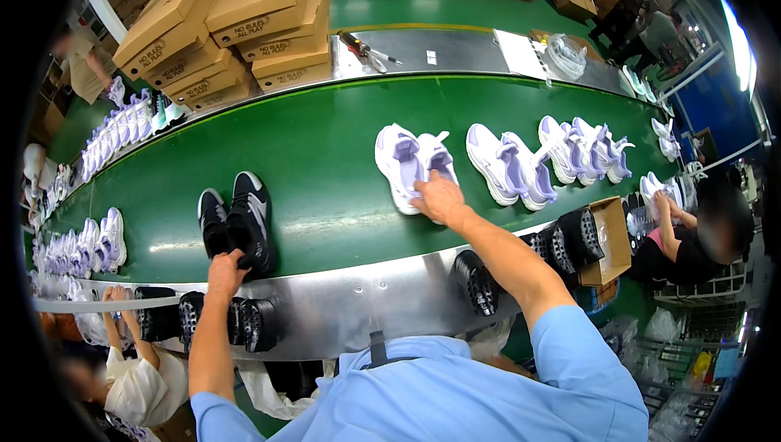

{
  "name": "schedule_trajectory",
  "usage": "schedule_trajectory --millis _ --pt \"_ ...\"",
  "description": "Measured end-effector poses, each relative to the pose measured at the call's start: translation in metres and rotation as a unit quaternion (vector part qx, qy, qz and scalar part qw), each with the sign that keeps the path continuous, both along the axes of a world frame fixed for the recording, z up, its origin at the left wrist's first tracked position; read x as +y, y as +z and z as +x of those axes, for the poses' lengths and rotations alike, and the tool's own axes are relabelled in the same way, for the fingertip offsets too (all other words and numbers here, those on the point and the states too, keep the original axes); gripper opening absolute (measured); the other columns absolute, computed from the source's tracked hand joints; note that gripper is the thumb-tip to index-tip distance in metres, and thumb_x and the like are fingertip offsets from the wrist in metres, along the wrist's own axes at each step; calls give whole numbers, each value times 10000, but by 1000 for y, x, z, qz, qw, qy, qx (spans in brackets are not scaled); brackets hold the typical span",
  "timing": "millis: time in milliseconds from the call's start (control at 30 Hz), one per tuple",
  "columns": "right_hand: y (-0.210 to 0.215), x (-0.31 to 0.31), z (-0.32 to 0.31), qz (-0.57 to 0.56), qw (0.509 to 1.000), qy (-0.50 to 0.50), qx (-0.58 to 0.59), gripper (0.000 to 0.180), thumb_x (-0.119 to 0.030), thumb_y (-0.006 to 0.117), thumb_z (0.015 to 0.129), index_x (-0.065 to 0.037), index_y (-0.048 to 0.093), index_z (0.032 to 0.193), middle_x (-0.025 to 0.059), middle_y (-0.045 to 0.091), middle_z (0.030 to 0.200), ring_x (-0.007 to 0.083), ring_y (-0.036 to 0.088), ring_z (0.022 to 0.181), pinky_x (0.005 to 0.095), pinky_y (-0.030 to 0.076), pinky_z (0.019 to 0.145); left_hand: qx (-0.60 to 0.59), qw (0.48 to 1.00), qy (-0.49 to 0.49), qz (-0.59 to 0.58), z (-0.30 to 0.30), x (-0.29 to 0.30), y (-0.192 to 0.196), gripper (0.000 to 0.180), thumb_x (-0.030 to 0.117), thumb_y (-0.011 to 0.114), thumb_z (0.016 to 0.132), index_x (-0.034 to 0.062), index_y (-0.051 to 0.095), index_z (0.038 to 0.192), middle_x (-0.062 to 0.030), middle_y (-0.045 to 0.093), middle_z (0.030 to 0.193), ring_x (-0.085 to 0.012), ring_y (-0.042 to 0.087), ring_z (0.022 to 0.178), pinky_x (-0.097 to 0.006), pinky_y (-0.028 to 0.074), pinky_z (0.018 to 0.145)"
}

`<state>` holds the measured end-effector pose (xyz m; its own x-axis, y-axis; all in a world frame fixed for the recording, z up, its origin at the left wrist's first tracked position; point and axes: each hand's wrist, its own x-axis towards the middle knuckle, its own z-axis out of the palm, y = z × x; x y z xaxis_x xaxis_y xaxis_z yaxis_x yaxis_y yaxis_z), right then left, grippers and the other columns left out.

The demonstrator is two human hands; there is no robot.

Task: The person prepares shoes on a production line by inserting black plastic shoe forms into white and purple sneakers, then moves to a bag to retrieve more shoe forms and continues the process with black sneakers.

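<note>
The left hand [225, 269] grips light black sneakers [238, 222] at their six-o'clock heels, while the right hand [439, 196] clasps soft lilac sneakers [413, 161].

We see black shoes [236, 222] with white trim, white-lilac shoes [411, 164], a green belt [325, 165], brown boxes [236, 27].

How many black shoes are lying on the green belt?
2. The black shoes lie side by side on the near left part of the green belt, with the left hand at their heels. All other shoes on the belt are white and lilac.
</note>
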<state>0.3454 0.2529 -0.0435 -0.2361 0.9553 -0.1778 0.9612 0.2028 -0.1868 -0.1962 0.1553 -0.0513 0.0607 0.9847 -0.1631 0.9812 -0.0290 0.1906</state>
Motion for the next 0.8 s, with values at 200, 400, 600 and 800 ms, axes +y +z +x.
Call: schedule_trajectory --millis 200,400,600,800 --pt "21 -54 -76 18 997 -10 76 364 -394 702 906 -87 711 1101 267 658 1003 407 694 880 503 585 735 190 974 11 -126 35 -4 69 632 237 882 690 206 689 1290 -190 635 1209 -409 580 1201 -482 533 970" --pt "51 -149 -133 -11 995 24 95 344 -376 699 896 -80 719 1071 249 646 964 367 700 784 482 575 644 -230 967 -85 67 148 -5 79 688 219 822 832 49 547 1440 -236 626 1305 -405 588 1228 -441 464 1072" --pt "12 -240 -160 67 983 63 157 252 -252 708 831 -92 728 1024 230 629 1040 374 684 828 467 568 702 -369 909 -77 -180 180 -7 20 722 199 885 750 -16 584 1370 -217 711 1219 -342 693 1116 -401 537 979" --pt "93 -286 -49 278 951 -59 122 382 -207 764 845 -29 664 1167 169 681 1056 354 656 903 434 536 817 -361 898 -82 -239 152 -43 56 828 116 894 707 -9 538 1445 -166 682 1270 -261 657 1128 -365 546 932"
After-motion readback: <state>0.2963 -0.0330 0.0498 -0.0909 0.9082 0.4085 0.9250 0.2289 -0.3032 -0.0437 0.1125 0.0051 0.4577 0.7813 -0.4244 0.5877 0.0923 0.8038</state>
